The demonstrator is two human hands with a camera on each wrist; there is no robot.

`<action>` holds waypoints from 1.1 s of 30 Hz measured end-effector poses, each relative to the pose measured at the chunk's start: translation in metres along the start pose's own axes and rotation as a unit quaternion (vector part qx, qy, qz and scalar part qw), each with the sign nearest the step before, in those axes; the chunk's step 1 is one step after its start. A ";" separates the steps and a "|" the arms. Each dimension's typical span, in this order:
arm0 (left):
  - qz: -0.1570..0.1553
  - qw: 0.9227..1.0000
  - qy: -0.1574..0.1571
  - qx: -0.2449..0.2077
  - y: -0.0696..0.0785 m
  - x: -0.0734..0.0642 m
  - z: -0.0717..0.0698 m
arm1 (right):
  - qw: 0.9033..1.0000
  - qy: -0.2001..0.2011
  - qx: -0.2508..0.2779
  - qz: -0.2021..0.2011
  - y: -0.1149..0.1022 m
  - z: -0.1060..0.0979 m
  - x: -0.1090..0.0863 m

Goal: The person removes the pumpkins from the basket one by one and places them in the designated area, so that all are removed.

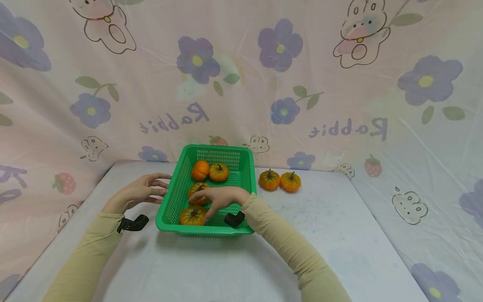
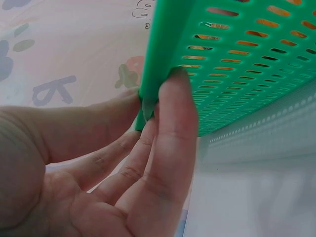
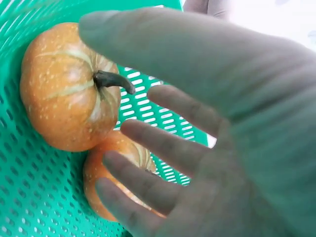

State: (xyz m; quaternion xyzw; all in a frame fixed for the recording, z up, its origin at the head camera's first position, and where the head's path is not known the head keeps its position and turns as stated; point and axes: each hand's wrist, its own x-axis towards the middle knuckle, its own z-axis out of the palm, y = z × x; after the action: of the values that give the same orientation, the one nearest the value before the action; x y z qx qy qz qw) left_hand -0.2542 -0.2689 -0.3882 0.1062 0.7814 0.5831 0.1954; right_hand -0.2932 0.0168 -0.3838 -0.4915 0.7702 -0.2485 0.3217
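Note:
A green plastic basket point(image 1: 211, 230) stands on the white table, with several small orange pumpkins inside. My left hand point(image 1: 133, 193) is at its left side; in the left wrist view the digits pinch the green rim point(image 2: 165, 44) from both sides. Inside the basket, my right hand point(image 1: 222, 197) hovers with thumb and fingers spread and holds nothing. Its thumb tip overlaps the front pumpkin point(image 3: 59, 94) in the right wrist view, while the fingers lie over a second pumpkin point(image 3: 96, 182), partly hiding it.
Two more pumpkins sit side by side on the table right of the basket, a greenish-orange one point(image 1: 269, 179) and an orange one point(image 1: 290, 182). At the basket's back are a plain orange pumpkin point(image 1: 200, 170) and a striped one point(image 1: 219, 172). A printed curtain point(image 1: 241, 92) hangs behind the table.

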 end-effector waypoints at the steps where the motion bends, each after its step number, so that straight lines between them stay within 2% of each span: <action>1: 0.001 1.000 0.000 0.000 0.000 0.000 0.000 | 1.000 -0.001 -0.002 0.002 0.000 0.000 0.001; 7: 0.003 1.000 0.001 -0.001 -0.001 0.000 -0.001 | 1.000 -0.003 0.009 0.019 -0.002 -0.001 0.004; 15: -0.001 1.000 0.004 0.000 0.000 0.000 0.000 | 0.999 -0.021 -0.007 0.037 0.002 -0.002 0.010; 22: -0.001 1.000 0.003 0.002 0.000 0.001 0.001 | 0.998 -0.026 0.009 0.051 0.004 -0.004 0.012; 29: -0.002 1.000 0.005 0.005 -0.002 0.002 0.000 | 0.992 -0.019 0.079 0.096 0.006 -0.001 0.015; 33: -0.003 1.000 0.004 0.006 -0.001 0.003 0.000 | 0.988 -0.009 0.100 0.115 0.004 0.000 0.015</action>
State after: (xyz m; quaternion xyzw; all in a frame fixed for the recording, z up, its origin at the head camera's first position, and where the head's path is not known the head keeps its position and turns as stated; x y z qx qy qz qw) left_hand -0.2567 -0.2683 -0.3901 0.1025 0.7860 0.5782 0.1933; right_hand -0.3003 0.0042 -0.3907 -0.3669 0.7903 -0.2812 0.4023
